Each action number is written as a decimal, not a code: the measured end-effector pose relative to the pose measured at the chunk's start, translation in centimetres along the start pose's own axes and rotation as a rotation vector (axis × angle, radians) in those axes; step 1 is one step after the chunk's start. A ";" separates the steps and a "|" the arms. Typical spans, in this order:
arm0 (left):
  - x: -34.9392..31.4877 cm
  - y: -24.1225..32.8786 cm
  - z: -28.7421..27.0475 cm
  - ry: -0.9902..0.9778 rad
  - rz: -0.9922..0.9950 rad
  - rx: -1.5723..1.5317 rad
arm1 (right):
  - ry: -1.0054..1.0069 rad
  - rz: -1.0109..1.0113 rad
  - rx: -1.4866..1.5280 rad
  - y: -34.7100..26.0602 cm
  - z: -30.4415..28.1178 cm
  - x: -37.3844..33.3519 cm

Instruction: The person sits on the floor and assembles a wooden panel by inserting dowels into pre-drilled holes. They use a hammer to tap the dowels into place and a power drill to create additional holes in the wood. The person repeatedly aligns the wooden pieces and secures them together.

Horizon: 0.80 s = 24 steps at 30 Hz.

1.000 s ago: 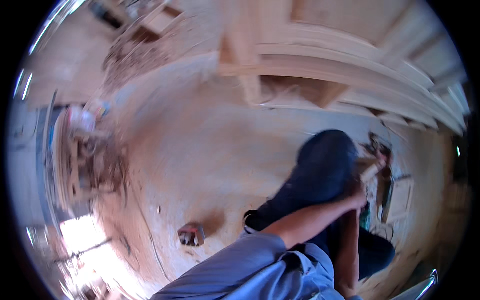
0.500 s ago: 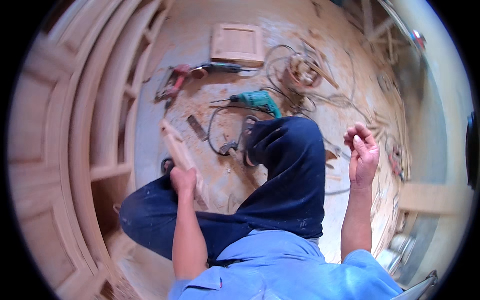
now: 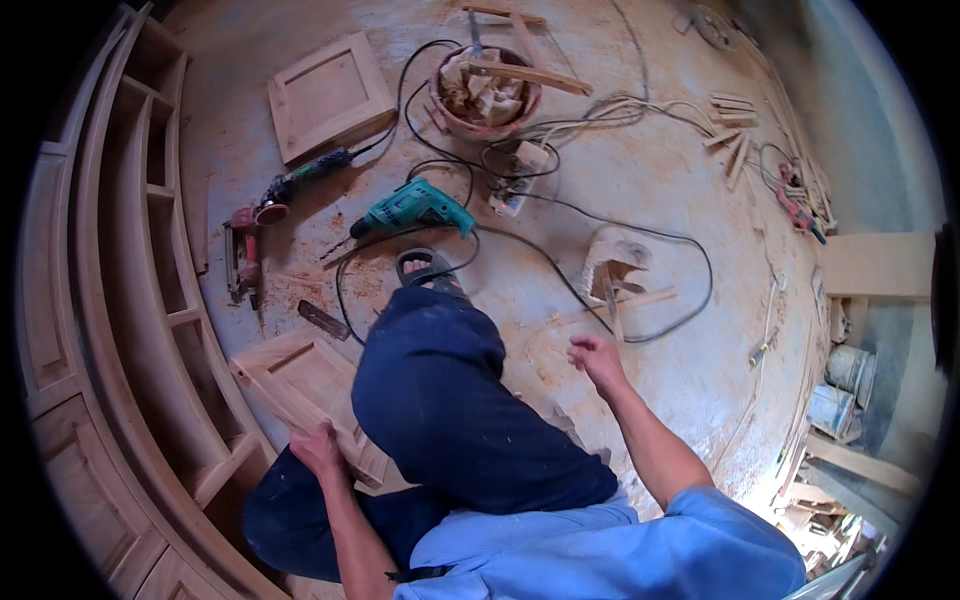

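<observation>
My left hand grips the near edge of a framed wooden cabinet door, which leans tilted against my bent legs. My right hand hovers above the floor on the other side of my knee. Its fingers are loosely bent, and a small gap shows between them with nothing visible inside. Just beyond it stands a cut-open white plastic container with a thin wooden stick and other pieces at its opening. A green power drill lies past my sandalled foot.
A red nail gun, an angle grinder and a dark flat piece lie at left, near a long wooden cabinet. Farther off are another panel door, a scrap-filled bucket, and a power strip with looping cords.
My view has turned rightward. My right hand has swung down and inward toward the white container. The door in my left hand has turned from nearly edge-on to showing its panelled face.
</observation>
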State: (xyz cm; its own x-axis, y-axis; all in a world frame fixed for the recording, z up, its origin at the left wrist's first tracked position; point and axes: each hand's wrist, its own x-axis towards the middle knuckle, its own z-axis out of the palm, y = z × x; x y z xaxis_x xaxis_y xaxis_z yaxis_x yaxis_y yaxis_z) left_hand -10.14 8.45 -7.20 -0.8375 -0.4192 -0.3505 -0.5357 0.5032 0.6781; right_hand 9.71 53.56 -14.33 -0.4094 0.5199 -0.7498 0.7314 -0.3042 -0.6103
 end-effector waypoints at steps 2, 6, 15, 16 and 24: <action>0.3 -0.6 0.1 0.009 -0.011 0.038 | -0.010 -0.220 -0.211 -3.2 1.7 4.3; -0.5 -0.8 0.3 0.013 -0.011 0.010 | 0.089 -0.719 -0.410 -12.9 5.3 12.4; -1.7 -0.1 0.2 0.053 0.084 0.104 | 0.063 -1.028 -1.567 -33.8 11.8 32.2; -2.0 0.0 -0.6 0.053 0.076 0.161 | -0.055 -0.875 -1.782 -35.0 11.9 34.3; -1.6 3.9 -0.2 0.093 -0.156 0.117 | -0.136 -0.669 -1.573 -34.2 11.9 49.4</action>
State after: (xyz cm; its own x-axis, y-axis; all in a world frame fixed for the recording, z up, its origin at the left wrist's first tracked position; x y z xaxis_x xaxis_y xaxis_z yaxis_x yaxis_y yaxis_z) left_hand -10.88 10.88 -3.90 -0.7330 -0.5639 -0.3804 -0.6712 0.5087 0.5393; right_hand -42.00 80.17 -33.56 -0.8225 0.1282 -0.5541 0.1836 0.9819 -0.0454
